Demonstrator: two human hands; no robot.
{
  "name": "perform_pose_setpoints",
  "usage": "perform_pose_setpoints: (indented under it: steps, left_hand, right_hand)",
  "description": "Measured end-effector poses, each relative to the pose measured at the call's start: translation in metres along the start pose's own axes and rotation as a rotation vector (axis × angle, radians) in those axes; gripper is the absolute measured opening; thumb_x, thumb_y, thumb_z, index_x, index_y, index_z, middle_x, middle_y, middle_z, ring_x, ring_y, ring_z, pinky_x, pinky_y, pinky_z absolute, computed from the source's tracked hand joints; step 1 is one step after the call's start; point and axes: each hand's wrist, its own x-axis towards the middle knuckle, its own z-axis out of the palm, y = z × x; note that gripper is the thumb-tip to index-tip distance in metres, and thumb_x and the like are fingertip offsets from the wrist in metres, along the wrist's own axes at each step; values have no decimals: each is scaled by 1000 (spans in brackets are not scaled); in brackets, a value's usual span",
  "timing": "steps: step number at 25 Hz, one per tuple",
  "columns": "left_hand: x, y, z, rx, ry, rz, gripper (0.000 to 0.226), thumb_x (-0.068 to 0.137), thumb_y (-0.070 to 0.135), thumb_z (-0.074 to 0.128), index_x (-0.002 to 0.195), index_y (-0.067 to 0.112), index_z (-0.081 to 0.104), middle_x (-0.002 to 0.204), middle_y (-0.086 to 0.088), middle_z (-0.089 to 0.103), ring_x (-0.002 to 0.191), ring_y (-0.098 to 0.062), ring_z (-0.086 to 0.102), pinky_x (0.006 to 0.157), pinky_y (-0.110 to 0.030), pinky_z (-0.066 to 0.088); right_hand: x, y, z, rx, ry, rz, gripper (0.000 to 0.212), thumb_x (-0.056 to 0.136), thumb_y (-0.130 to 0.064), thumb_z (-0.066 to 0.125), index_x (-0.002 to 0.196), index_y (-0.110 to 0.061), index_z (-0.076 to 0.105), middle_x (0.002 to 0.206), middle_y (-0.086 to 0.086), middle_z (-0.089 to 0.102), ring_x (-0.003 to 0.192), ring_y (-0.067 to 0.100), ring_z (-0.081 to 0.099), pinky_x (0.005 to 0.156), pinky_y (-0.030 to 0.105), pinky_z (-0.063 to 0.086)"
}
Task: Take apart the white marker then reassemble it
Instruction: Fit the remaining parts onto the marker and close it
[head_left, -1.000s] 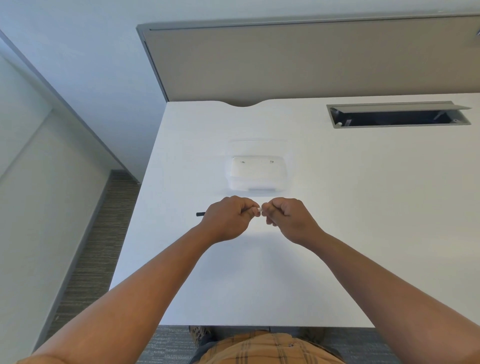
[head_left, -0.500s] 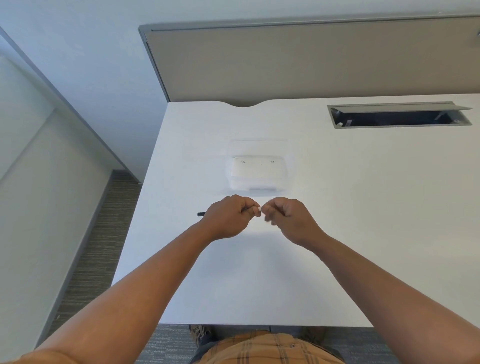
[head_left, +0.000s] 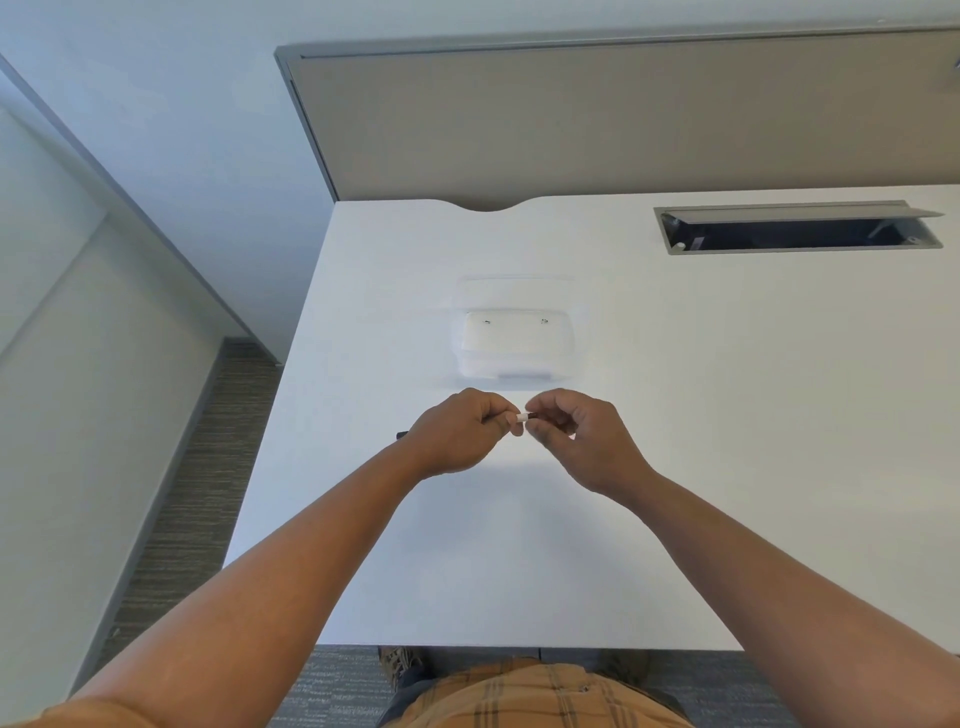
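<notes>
Left hand (head_left: 460, 431) clenched round white marker (head_left: 521, 417); right hand (head_left: 576, 434) pinching its tip; above open desk (head_left: 675, 415), near left edge.

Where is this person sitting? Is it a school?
Probably an office cubicle, not clearly a school. The white desk has a grey partition panel behind it, an open cable hatch in its top, and carpet beside it.

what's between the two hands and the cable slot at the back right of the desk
In the head view, mostly bare white desk. The clear plastic container sits just beyond the left hand and right hand, left of the line to the cable slot.
</notes>
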Motion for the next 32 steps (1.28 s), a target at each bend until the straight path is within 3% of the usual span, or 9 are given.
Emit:
perform_pose_setpoints:
  steps: [3, 5, 8, 12, 17, 24, 26, 28, 32]
  left_hand:
    - [0, 1, 1, 6, -10, 6, 27, 97, 51, 48, 87, 39, 71, 97, 9, 74, 94, -23, 67, 88, -45, 56]
    - [0, 5, 3, 132, 11, 12, 28, 100, 49, 46, 92, 38, 71, 90, 11, 71, 80, -17, 63, 73, -32, 51]
    - [-2, 7, 8, 223, 10, 13, 28, 102, 45, 44, 97, 37, 70, 80, 16, 65, 72, -7, 58, 66, -29, 43]
    - [2, 0, 7, 68, -53, -27, 30, 101, 47, 44, 91, 36, 71, 99, 7, 73, 94, -20, 67, 85, -39, 55]
    - [4, 5, -2, -175, -78, 21, 32, 103, 38, 49, 87, 24, 74, 87, -5, 59, 79, -20, 49, 74, -36, 42]
    - [-2, 15, -3, -249, -91, 26, 31, 102, 39, 53, 87, 22, 75, 84, 1, 64, 78, -15, 53, 75, -34, 46]
    - [1, 14, -1, -182, -42, 33, 30, 100, 45, 52, 86, 29, 74, 90, -7, 69, 81, -23, 58, 81, -42, 52]
    - [2, 17, -1, -40, 12, 23, 30, 100, 47, 49, 88, 33, 73, 91, 7, 72, 84, -21, 64, 82, -41, 53]
    - [-1, 26, 0, 304, 129, 81, 29, 104, 44, 43, 100, 34, 70, 68, 20, 55, 63, -6, 53, 61, -28, 40]
  right_hand:
    - [0, 4, 2, -114, 32, -65, 13, 97, -14, 63, 89, -16, 73, 78, -2, 72, 70, 12, 62, 67, 25, 50]
    - [5, 4, 1, -20, -25, 92, 24, 99, -21, 59, 78, -15, 69, 67, 5, 65, 60, 18, 55, 61, 34, 47]
    - [7, 1, -4, 199, -197, 349, 34, 102, -29, 56, 76, -9, 64, 58, 0, 56, 53, 17, 45, 56, 29, 38]
    - [3, 7, -3, -34, -23, 62, 11, 95, -20, 66, 85, -20, 71, 71, -12, 64, 62, 9, 51, 60, 20, 44]
    - [7, 16, -7, -225, 38, -248, 12, 94, -9, 66, 103, -14, 73, 89, -6, 70, 80, 6, 62, 75, 15, 48]
    - [9, 14, -10, -279, 42, -308, 15, 97, -7, 60, 91, -14, 71, 80, -5, 67, 74, 10, 56, 67, 16, 42]
    - [9, 10, -9, -236, 17, -223, 19, 99, -11, 58, 83, -16, 68, 73, -2, 62, 64, 9, 48, 61, 19, 38]
    - [9, 5, -4, -93, -9, -49, 25, 101, -16, 53, 78, -17, 63, 69, 7, 55, 61, 12, 40, 58, 25, 36]
    - [10, -5, 2, 323, -79, 295, 35, 103, -21, 47, 68, -16, 50, 61, -1, 35, 56, 17, 28, 54, 27, 26]
